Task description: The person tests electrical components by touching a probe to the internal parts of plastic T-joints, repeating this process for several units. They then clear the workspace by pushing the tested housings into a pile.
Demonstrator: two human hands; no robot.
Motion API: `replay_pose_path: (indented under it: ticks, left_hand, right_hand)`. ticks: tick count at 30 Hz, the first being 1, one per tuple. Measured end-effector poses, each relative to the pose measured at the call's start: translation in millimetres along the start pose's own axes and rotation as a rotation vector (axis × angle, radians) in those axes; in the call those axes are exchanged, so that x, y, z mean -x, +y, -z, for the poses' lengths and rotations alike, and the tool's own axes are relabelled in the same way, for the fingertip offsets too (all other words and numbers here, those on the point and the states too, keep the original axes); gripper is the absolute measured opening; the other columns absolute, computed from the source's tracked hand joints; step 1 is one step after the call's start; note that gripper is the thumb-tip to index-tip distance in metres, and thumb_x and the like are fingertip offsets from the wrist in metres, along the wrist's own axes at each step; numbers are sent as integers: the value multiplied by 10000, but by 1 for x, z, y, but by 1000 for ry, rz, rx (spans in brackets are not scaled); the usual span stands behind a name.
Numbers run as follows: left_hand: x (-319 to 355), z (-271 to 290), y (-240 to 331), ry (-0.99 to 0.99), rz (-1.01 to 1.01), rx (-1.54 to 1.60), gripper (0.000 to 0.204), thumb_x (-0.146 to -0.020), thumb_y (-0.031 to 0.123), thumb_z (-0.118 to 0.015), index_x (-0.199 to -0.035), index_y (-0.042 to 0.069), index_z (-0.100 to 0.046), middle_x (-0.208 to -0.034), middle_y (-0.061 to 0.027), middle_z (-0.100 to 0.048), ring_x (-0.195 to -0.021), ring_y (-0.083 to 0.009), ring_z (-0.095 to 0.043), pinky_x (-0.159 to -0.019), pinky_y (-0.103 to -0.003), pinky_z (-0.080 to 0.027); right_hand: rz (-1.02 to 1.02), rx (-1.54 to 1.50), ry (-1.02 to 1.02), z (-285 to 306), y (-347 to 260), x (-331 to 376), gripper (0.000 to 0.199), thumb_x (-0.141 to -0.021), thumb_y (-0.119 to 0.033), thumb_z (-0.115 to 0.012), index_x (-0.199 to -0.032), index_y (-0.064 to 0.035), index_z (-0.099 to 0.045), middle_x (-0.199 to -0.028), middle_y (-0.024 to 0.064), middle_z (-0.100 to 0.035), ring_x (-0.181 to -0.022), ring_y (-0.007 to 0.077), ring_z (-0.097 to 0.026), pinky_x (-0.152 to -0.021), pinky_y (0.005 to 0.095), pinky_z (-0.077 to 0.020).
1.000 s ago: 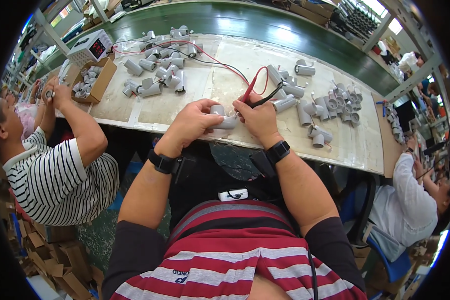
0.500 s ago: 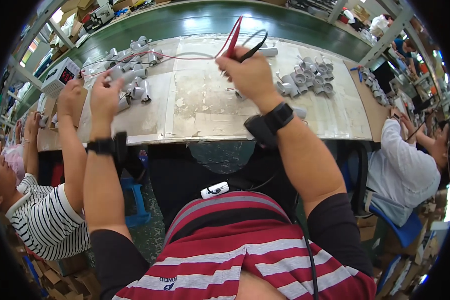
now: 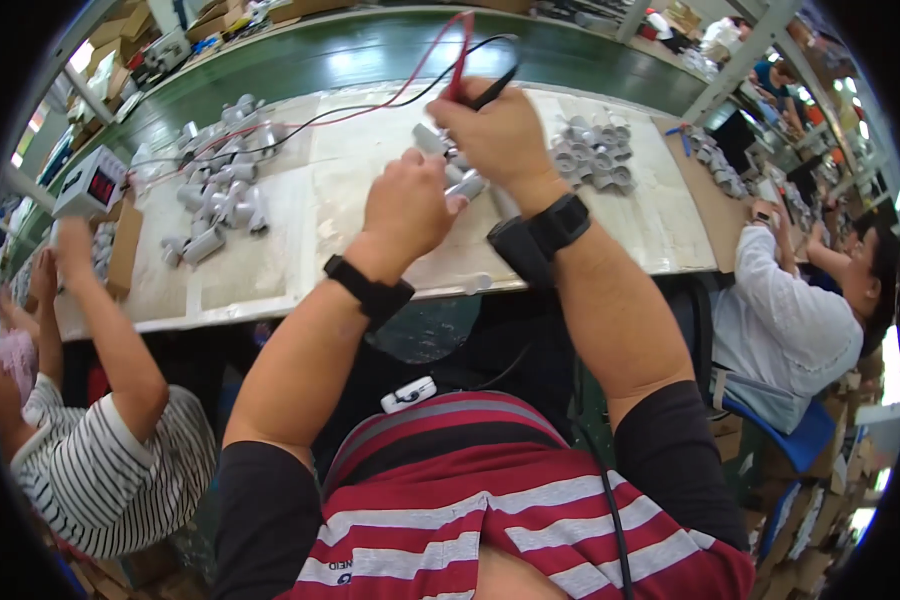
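My right hand (image 3: 505, 140) is closed around a red test probe (image 3: 459, 75) and a black test probe (image 3: 497, 88), above the middle of the worktable. Just to its left and slightly nearer me, my left hand (image 3: 405, 205) has its fingers curled on a grey-white cylindrical housing (image 3: 465, 186), partly hidden by the fingers. Another grey-white cylinder (image 3: 429, 138) shows beyond those fingers; whether it is touched I cannot tell. The probes' red lead (image 3: 370, 108) and black lead run left toward a white meter box (image 3: 92, 183) with a red display.
Grey-white housings lie in a loose pile (image 3: 220, 190) at left and a tight cluster (image 3: 595, 155) at right. One small part (image 3: 478, 283) sits by the table's (image 3: 290, 235) front edge. A green belt (image 3: 360, 65) runs behind. Co-workers sit at both sides; a cardboard box (image 3: 122, 245) stands left.
My left hand has moved right from the left pile to beside my right hand, with a housing in it. The right hand keeps both probes. The co-worker's hand at left has moved back.
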State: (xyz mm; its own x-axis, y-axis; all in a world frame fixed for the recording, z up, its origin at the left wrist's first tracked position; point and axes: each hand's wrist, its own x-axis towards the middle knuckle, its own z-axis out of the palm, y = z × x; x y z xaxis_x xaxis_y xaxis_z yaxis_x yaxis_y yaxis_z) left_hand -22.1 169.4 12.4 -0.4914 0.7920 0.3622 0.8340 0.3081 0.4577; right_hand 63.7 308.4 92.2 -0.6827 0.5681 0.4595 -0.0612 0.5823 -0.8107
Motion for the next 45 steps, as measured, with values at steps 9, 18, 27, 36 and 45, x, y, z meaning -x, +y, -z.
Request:
replay_pose_path:
  ticks: [9, 18, 27, 36, 45]
  left_hand:
    - [-42, -24, 21, -348, -204, -168, 339, -843, 207, -742, -1138, 40, -741, -1081, -238, -722, -1045, -392, -695, -910, -464, -575]
    - [72, 49, -55, 16, 473, 976, 431, -863, -1, -777, -1278, 8, -662, -1117, -115, -734, -976, -209, -718, -818, -333, -585]
    - [107, 30, -78, 121, 337, 1295, 537, -883, -7, -811, -1379, 16, -607, -1209, -75, -709, -1013, -149, -680, -853, -298, -581]
    - [105, 30, -79, 134, 355, 1326, 547, -879, 5, -822, -1382, 15, -606, -1198, -73, -711, -1016, -152, -681, -870, -305, -589]
    - [102, 30, -81, 143, 345, 1341, 553, -879, 16, -831, -1384, 16, -605, -1206, -74, -707, -1026, -150, -674, -882, -305, -588]
  right_hand:
    - [9, 6, 19, 21, -7, 31, 250, -830, -246, -769, -883, -4, -744, -732, 223, -686, -680, 385, -676, -659, 416, -537]
    - [-342, -381, -87, -18, 24, 57, 177, -935, -165, -755, -941, 11, -736, -789, 61, -734, -684, 114, -676, -589, 261, -536]
    - [-431, -469, -180, -92, 33, 94, 166, -961, -145, -756, -987, 14, -714, -835, 64, -735, -686, 107, -661, -592, 253, -534]
    - [-386, -408, -212, -110, 42, 97, 143, -967, -133, -756, -965, 0, -706, -804, 47, -718, -651, 90, -633, -583, 245, -516]
    - [-331, -288, -231, -114, 51, 96, 141, -967, -138, -759, -965, -7, -706, -796, 36, -715, -641, 81, -625, -580, 240, -512]
